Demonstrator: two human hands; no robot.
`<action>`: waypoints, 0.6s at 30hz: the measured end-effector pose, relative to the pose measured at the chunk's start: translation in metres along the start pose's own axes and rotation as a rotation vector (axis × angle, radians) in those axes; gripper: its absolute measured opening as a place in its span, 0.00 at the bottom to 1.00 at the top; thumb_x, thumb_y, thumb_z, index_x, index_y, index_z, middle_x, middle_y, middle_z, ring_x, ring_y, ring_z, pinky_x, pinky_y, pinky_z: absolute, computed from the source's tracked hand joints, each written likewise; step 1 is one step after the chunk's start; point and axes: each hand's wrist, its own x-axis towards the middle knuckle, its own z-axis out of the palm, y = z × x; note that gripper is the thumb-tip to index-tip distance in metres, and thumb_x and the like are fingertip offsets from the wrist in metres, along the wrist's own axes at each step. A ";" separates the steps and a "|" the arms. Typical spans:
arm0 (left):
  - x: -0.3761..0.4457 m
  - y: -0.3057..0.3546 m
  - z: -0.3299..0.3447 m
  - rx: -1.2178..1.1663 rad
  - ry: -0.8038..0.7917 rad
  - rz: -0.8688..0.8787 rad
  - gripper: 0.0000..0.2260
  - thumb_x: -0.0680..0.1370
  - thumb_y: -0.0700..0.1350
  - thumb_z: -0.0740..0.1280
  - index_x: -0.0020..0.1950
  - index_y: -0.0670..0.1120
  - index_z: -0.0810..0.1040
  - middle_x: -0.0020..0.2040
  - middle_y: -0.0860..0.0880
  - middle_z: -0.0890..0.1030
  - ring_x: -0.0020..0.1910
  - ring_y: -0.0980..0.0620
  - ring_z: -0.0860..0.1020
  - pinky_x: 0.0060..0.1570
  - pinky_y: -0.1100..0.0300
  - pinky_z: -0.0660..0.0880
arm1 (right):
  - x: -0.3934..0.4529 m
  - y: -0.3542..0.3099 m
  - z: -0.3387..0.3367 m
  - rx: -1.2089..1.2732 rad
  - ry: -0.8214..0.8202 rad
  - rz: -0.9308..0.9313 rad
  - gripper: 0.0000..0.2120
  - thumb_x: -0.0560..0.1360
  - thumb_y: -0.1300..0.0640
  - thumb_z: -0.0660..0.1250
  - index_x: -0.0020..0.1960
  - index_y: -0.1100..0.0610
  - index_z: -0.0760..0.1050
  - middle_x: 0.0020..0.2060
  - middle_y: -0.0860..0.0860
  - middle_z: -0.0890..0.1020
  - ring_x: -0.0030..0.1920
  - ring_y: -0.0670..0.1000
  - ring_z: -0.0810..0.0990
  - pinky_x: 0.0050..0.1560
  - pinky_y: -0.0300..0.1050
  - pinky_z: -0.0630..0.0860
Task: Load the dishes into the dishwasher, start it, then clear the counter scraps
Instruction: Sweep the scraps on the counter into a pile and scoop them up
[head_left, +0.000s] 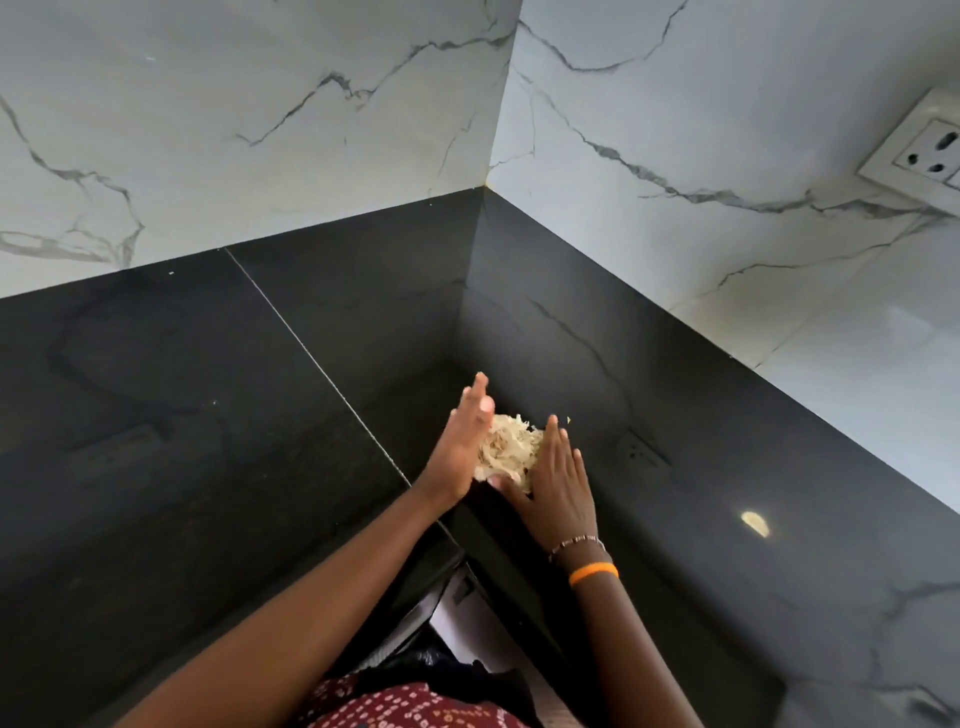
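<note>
A heap of pale, shredded scraps (508, 447) lies on the black counter (218, 415) in the inner corner where its two runs meet. My left hand (462, 447) stands on edge with straight fingers against the left side of the heap. My right hand (558, 480) lies with straight fingers against the heap's right side, its thumb under the near edge. The heap sits between both palms. No dishes and no dishwasher are in view.
White marble-pattern walls (260, 130) rise behind both counter runs. A white wall socket (924, 150) sits at the upper right. A seam (311, 358) crosses the left counter. Below the counter's front corner shows a gap with something white and dark (452, 623).
</note>
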 end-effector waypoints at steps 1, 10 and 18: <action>0.000 0.005 -0.006 -0.074 0.049 -0.005 0.22 0.83 0.46 0.46 0.76 0.44 0.51 0.77 0.48 0.54 0.76 0.54 0.49 0.74 0.59 0.46 | 0.004 -0.006 -0.004 0.059 -0.003 0.004 0.47 0.74 0.34 0.56 0.74 0.60 0.33 0.76 0.54 0.40 0.75 0.51 0.37 0.74 0.47 0.36; 0.001 0.014 -0.065 -0.173 0.253 -0.021 0.26 0.82 0.55 0.39 0.71 0.46 0.66 0.67 0.46 0.73 0.68 0.51 0.68 0.71 0.54 0.58 | -0.028 -0.089 0.021 -0.012 -0.195 -0.635 0.28 0.79 0.49 0.54 0.76 0.57 0.51 0.76 0.53 0.53 0.76 0.50 0.44 0.75 0.48 0.39; 0.008 -0.006 -0.067 -0.098 0.216 -0.094 0.23 0.82 0.54 0.43 0.76 0.49 0.56 0.70 0.46 0.67 0.74 0.49 0.57 0.71 0.55 0.50 | -0.016 -0.077 0.023 -0.199 -0.149 -0.529 0.30 0.80 0.42 0.46 0.76 0.54 0.42 0.77 0.50 0.44 0.76 0.48 0.40 0.74 0.48 0.35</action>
